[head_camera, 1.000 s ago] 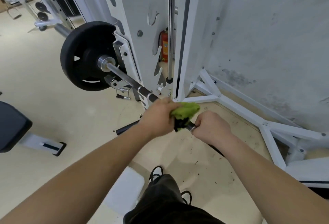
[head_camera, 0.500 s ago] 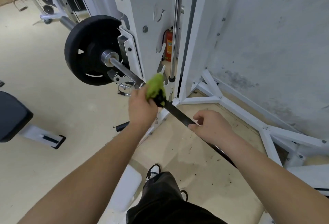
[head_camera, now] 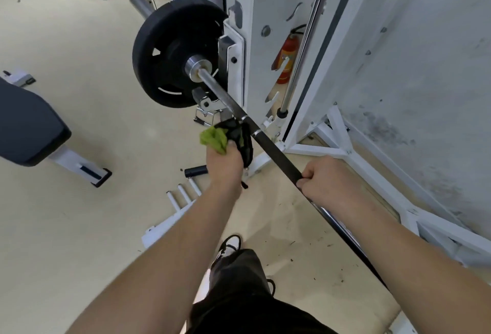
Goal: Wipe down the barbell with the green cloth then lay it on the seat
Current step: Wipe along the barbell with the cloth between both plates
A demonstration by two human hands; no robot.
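Note:
The barbell (head_camera: 276, 153) runs diagonally from a black weight plate (head_camera: 172, 52) at upper left down to the lower right, resting in the white rack. My left hand (head_camera: 225, 166) is closed on the green cloth (head_camera: 214, 138), which has a dark part hanging beside it; hand and cloth sit just left of the bar, off it. My right hand (head_camera: 326, 182) grips the dark section of the bar lower down. The black padded seat (head_camera: 29, 126) stands at the left edge.
The white rack frame (head_camera: 239, 41) and its floor braces (head_camera: 342, 142) stand close on the right against a grey wall. A red fire extinguisher (head_camera: 288, 55) is behind the rack. A black roller (head_camera: 195, 171) and white pegs (head_camera: 183, 193) lie on the floor. My leg and shoe (head_camera: 231, 248) are below.
My left hand slid the cloth up the bar toward the plate, then came off the bar to its left. My right hand kept its grip on the bar.

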